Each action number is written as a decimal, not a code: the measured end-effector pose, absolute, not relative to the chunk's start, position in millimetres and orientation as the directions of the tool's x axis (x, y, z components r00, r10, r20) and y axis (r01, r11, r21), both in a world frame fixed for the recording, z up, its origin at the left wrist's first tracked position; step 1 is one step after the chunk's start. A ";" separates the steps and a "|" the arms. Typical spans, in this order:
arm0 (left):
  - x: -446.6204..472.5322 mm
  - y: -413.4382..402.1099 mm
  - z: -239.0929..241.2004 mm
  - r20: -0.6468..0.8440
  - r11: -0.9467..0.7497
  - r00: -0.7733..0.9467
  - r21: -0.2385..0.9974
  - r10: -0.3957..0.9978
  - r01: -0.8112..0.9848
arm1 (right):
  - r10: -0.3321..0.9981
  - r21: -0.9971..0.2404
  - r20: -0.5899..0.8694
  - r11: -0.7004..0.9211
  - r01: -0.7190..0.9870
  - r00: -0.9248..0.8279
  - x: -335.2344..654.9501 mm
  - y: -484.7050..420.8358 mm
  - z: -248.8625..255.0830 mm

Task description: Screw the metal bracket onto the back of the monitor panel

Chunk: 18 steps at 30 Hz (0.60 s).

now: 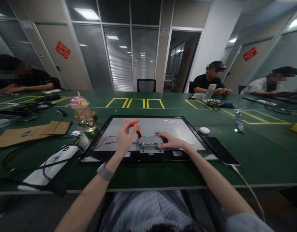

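**A:** What did the head camera show you?

**B:** Watching remotely, I saw a monitor panel (179, 127) lying face down on a green table (259, 154). The left hand (125, 133) had its fingers clamped round a small orange-handled screwdriver (138, 132). Its tip pointed down at a grey port plate (149, 147) near the panel's close edge.

**A:** And the right hand?

**B:** The right hand (170, 140) lay flat on the plate's right end. Its fingers were stretched out side by side and gripped nothing.

**A:** What was around them?

**B:** Thin wires (109, 140) ran left of the plate. A phone (221, 149) sat just beside the panel's right corner, and a pink bottle (83, 112) stood well apart to the left. Other people sat along the far side.

**A:** How would you have done that step well?

**B:** By my judgement, the shaft needed to stand upright over the screw, with downward pressure before any turning. The flat hand should pin the plate so it couldn't shift, and the wires should stay clear of the tip.
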<state>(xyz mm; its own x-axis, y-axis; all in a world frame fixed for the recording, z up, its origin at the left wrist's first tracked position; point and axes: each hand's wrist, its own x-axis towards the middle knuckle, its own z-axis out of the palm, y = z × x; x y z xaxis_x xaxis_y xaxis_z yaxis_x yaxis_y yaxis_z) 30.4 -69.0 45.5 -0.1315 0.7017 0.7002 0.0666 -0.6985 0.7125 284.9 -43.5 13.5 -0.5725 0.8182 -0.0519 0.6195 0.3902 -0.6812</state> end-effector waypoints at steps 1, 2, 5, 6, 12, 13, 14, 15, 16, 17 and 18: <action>29.9 -69.2 45.7 0.700 -0.697 -0.127 0.713 0.703 0.074 | 0.819 -0.682 -0.052 0.389 0.620 -0.572 284.9 -43.6 13.8; 29.2 -69.1 45.6 0.696 -0.692 -0.121 0.718 0.708 0.077 | 0.818 -0.681 -0.051 0.390 0.619 -0.572 284.8 -43.8 14.0; 27.8 -67.3 43.9 0.658 -0.660 -0.101 0.751 0.747 0.018 | 0.812 -0.676 -0.044 0.405 0.616 -0.582 284.8 -43.6 14.0; 27.7 -66.7 43.4 0.645 -0.649 -0.096 0.761 0.758 -0.013 | 0.810 -0.672 -0.040 0.411 0.616 -0.585 284.9 -43.4 13.6; 28.8 -68.4 46.6 0.704 -0.698 -0.138 0.710 0.697 0.097 | 0.811 -0.674 -0.023 0.420 0.608 -0.585 285.6 -40.7 9.2; 28.7 -68.9 47.3 0.707 -0.698 -0.137 0.707 0.694 0.113 | 0.811 -0.676 -0.022 0.419 0.606 -0.585 285.6 -40.4 8.7; 28.4 -69.0 47.4 0.703 -0.693 -0.131 0.711 0.699 0.119 | 0.811 -0.676 -0.024 0.418 0.607 -0.585 285.7 -40.1 8.5; 28.0 -68.6 47.1 0.694 -0.685 -0.124 0.719 0.709 0.115 | 0.810 -0.675 -0.024 0.419 0.608 -0.585 285.7 -40.0 8.4; 27.7 -67.9 46.2 0.682 -0.674 -0.120 0.732 0.722 0.099 | 0.810 -0.672 -0.024 0.421 0.609 -0.587 285.7 -39.9 8.5; 27.4 -66.9 45.0 0.666 -0.662 -0.118 0.746 0.737 0.073 | 0.809 -0.668 -0.024 0.424 0.611 -0.588 285.6 -39.9 8.7; 27.3 -65.7 43.7 0.650 -0.651 -0.117 0.758 0.751 0.038 | 0.808 -0.666 -0.023 0.426 0.612 -0.588 285.6 -40.1 9.1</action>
